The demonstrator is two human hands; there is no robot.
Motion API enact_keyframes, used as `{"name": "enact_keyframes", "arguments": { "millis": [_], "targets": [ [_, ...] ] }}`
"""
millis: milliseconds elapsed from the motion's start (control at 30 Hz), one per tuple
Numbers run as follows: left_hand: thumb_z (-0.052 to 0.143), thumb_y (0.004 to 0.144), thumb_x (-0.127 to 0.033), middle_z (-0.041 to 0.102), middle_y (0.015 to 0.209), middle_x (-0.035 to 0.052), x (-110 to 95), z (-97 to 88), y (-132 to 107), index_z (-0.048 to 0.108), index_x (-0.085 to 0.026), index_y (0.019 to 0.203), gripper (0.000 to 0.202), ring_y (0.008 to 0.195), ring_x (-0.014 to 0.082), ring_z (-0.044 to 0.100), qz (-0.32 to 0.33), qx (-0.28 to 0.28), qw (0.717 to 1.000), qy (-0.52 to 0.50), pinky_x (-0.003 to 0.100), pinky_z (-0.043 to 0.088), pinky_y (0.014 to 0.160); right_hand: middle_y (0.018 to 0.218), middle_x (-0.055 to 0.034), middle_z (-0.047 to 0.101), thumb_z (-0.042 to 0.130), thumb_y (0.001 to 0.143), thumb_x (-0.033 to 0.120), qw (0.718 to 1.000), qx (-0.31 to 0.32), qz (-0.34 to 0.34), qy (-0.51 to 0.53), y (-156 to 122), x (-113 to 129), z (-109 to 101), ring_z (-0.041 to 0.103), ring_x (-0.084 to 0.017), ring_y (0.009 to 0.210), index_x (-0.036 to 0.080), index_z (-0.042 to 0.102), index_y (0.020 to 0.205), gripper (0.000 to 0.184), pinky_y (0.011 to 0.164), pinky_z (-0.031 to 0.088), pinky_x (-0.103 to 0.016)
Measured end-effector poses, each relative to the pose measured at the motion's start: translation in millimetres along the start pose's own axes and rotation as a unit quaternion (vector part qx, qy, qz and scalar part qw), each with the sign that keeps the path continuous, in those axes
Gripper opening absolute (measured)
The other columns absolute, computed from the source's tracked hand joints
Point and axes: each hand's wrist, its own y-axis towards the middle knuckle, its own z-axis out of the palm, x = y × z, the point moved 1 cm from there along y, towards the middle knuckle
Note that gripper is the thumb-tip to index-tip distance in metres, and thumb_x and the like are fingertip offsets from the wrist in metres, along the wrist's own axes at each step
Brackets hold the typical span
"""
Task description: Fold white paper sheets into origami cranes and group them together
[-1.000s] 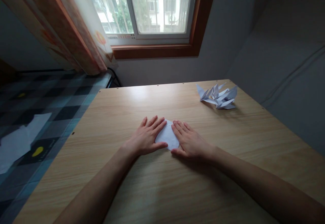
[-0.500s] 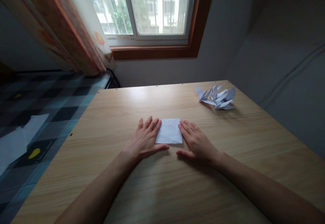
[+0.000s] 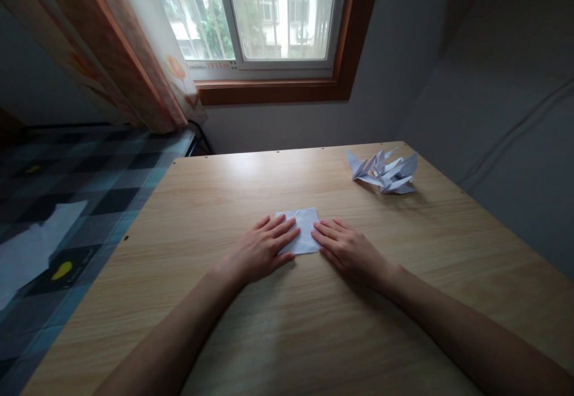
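A small folded square of white paper (image 3: 305,228) lies flat on the wooden table (image 3: 251,324), near its middle. My left hand (image 3: 262,251) rests palm down on the paper's left part, fingers stretched out over it. My right hand (image 3: 347,249) lies flat at the paper's right edge, fingertips touching it. Both hands are open and press on the sheet without gripping it.
A heap of folded white paper cranes (image 3: 385,171) sits at the table's far right. Left of the table is a bed with a checked cover (image 3: 89,192) and a white sheet (image 3: 31,246). A window (image 3: 269,13) and curtain (image 3: 134,55) are behind.
Both hands have closed back in on the paper. My left fingers now cover its left part, where half a second ago the whole square lay bare between my hands.
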Motion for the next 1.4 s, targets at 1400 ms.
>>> {"name": "enact_keyframes", "arguments": {
  "millis": [1400],
  "targets": [
    [0.049, 0.094, -0.03, 0.068, 0.09, 0.0057, -6.0, -4.8, 7.1, 0.064, -0.019, 0.074, 0.028, 0.086, 0.0194, 0.058, -0.117, -0.148, 0.977, -0.103, 0.036, 0.049, 0.082, 0.088, -0.0091, 0.069, 0.047, 0.093, 0.015, 0.996, -0.09, 0.024, 0.017, 5.1, 1.2, 8.2, 0.063, -0.021, 0.085, 0.016, 0.062, 0.1, 0.017, 0.079, 0.051, -0.032]
  ]
}}
